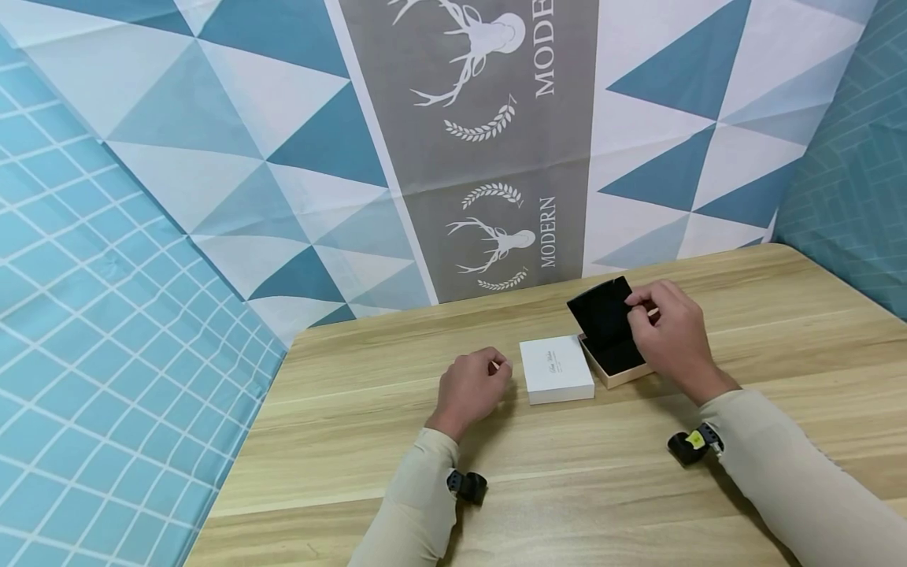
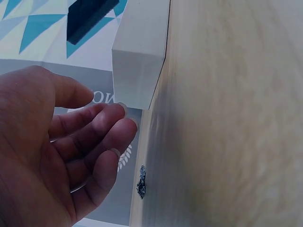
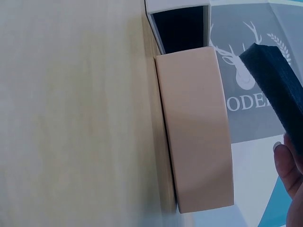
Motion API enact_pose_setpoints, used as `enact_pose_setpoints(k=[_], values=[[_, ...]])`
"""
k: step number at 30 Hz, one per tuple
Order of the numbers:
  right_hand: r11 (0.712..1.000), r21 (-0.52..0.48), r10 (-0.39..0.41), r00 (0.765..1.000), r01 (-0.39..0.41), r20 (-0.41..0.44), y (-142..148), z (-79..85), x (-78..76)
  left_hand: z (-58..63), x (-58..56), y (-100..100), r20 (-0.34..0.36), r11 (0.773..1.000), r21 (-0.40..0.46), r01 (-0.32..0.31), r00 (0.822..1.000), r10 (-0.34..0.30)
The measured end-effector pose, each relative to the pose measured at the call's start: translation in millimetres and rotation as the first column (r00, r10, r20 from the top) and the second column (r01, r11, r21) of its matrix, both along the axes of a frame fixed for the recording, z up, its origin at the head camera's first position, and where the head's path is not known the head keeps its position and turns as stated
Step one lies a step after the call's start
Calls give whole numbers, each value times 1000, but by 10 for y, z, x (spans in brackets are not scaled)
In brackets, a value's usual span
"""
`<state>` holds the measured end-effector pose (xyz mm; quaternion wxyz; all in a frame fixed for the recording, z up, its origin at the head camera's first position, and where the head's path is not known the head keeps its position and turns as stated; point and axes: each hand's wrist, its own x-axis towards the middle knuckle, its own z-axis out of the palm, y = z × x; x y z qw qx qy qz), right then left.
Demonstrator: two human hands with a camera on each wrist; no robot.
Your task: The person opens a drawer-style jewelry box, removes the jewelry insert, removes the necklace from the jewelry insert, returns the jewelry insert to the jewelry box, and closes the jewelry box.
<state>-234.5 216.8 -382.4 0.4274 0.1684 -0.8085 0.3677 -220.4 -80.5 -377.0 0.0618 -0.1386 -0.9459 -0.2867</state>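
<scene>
My right hand [image 1: 669, 331] pinches a black foam pad [image 1: 602, 311] by its edge, thumb against fingers. The pad stands tilted above a small tan box tray [image 1: 627, 376] with a dark inside. In the right wrist view the foam pad [image 3: 272, 80] is raised clear of the tray's tan side [image 3: 196, 132]. Left of the tray lies a white box sleeve [image 1: 557, 368] with small print on top; its dark open end [image 3: 182, 28] faces the tray. My left hand [image 1: 473, 386] is beside the sleeve, fingers loosely curled, with nothing visible in them [image 2: 94, 142].
A small dark speckled thing [image 2: 141, 182] shows beyond the left fingers at the tabletop's edge; its kind is unclear. The wooden table [image 1: 340, 441] runs back to a patterned cloth wall [image 1: 496, 157]. Cameras are strapped on both sleeved wrists.
</scene>
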Motion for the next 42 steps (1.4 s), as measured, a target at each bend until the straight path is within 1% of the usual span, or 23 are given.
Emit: enact_pose_setpoints(k=[10,20,27,42], values=[[1000,3,-21,1000,21,-10,28,-17,-21,-10,-1,13,-3,1000,-10,5,1000,-5],[999,-4,-52,998,52,25,59,-15,-26,-11,-4,4,-9,1000,-12,12,1000,-12],[998,-29,-59,997,61,58,68,-18,-29,-14,-6,1,-1,1000,-11,13,1000,-13],[997,-36,-70,995,73,73,83,-19,-28,-33,-18,-27,-2,1000,-10,15,1000,-15]])
